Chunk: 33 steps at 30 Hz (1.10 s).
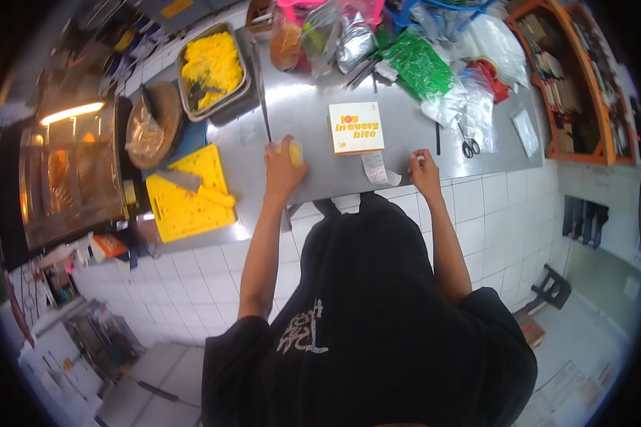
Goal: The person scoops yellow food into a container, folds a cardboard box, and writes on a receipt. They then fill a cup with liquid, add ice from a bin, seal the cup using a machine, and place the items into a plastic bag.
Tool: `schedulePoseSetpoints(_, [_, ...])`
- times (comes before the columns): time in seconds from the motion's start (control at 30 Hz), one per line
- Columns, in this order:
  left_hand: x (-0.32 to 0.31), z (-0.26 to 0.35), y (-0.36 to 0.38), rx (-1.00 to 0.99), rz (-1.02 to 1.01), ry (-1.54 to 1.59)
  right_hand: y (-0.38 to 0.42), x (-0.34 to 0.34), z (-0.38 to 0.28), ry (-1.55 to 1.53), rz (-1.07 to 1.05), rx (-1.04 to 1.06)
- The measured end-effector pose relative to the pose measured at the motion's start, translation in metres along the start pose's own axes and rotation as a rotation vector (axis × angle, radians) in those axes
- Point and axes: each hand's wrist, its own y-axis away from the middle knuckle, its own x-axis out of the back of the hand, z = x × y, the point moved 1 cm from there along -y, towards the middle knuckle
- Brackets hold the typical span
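My left hand point(283, 171) is curled round a small yellowish, see-through item point(293, 154) on the steel table; its exact kind does not show. To the right of that hand stands a closed white box point(356, 129) with yellow and orange lettering. A printed paper receipt point(379, 172) sticks out from the box's near edge and curls towards the table's front. Beyond the receipt, my right hand point(424, 172) hovers near the table edge with its fingers bent together, and whatever they may hold is too small to make out.
At left, a knife point(196, 186) lies on a yellow cutting board point(171, 213). Behind are a round wooden block point(165, 99) and a metal tray point(243, 89) of yellow food. Scissors point(470, 147), a green plastic packet point(420, 67) and clear bags point(502, 50) lie at right.
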Motion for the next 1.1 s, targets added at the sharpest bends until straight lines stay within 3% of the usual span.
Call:
schedulePoseSetpoints(0.1, [0.029,0.05,-0.003,0.004,0.006,0.244,0.031,0.012,0.011,0.016,0.084,-0.053])
schedulePoseSetpoints(0.17, [0.049,0.099,0.0,-0.245,0.165,0.257,0.057,0.018,0.018,0.023,0.114,-0.078])
schedulePoseSetpoints(0.2, [0.051,0.118,0.002,-0.271,0.139,0.269,0.067,0.018,0.025,0.043,0.133,-0.082])
schedulePoseSetpoints(0.3, [0.041,0.162,-0.006,-0.344,0.028,0.186,0.092,0.017,0.056,0.055,0.151,-0.039])
schedulePoseSetpoints(0.37, [0.015,0.16,-0.018,-0.252,-0.056,-0.065,0.108,0.023,0.078,0.05,0.13,-0.104])
schedulePoseSetpoints(0.43, [0.018,0.166,-0.015,-0.264,-0.045,-0.077,0.127,0.035,0.114,-0.021,0.151,-0.278])
schedulePoseSetpoints(0.47, [0.02,0.17,-0.012,-0.239,-0.03,-0.094,0.141,0.042,0.144,-0.03,0.156,-0.392])
schedulePoseSetpoints(0.53, [0.025,0.172,-0.001,-0.223,-0.019,-0.128,0.179,0.037,0.266,0.265,0.445,-0.318])
schedulePoseSetpoints(0.6, [0.03,0.18,0.005,-0.217,0.085,-0.19,0.242,0.038,0.374,0.397,0.503,-0.478])
schedulePoseSetpoints(0.63, [0.031,0.187,0.012,-0.238,0.098,-0.2,0.266,0.045,0.443,0.446,0.235,-0.792])
schedulePoseSetpoints(0.67, [0.032,0.197,0.018,-0.276,0.198,-0.233,0.303,0.019,0.556,0.654,0.126,-0.824])
schedulePoseSetpoints(0.7, [0.029,0.213,0.021,-0.316,0.304,-0.256,0.333,0.038,0.563,0.467,-0.016,-1.047])
schedulePoseSetpoints(0.73, [0.023,0.237,0.025,-0.342,0.328,-0.25,0.352,0.08,0.513,0.883,-0.548,-0.755])
schedulePoseSetpoints(0.77, [0.015,0.267,0.033,-0.423,0.294,-0.17,0.366,0.094,0.535,0.934,-0.863,-0.686])
schedulePoseSetpoints(0.83, [-0.021,0.324,0.049,-0.551,0.164,-0.018,0.39,0.137,0.528,1.12,-0.715,-0.307])
schedulePoseSetpoints(0.87, [-0.047,0.353,0.053,-0.604,0.075,0.056,0.389,0.153,0.559,1.142,-0.628,-0.211])
schedulePoseSetpoints(0.9, [-0.076,0.38,0.057,-0.608,-0.079,0.129,0.368,0.17,0.577,1.079,-0.774,-0.353])
schedulePoseSetpoints(1.0, [-0.139,0.458,0.074,-0.534,-0.474,0.236,0.288,0.21,0.61,1.169,-0.647,-0.382])
schedulePoseSetpoints(1.03, [-0.161,0.473,0.077,-0.597,-0.478,0.271,0.263,0.224,0.619,1.222,-0.612,-0.4])
schedulePoseSetpoints(1.07, [-0.183,0.488,0.079,-0.656,-0.484,0.306,0.219,0.239,0.622,1.022,-0.516,-0.471])
schedulePoseSetpoints(1.1, [-0.191,0.511,0.084,-0.455,-0.645,0.281,0.181,0.265,0.602,0.956,-0.42,-0.266])
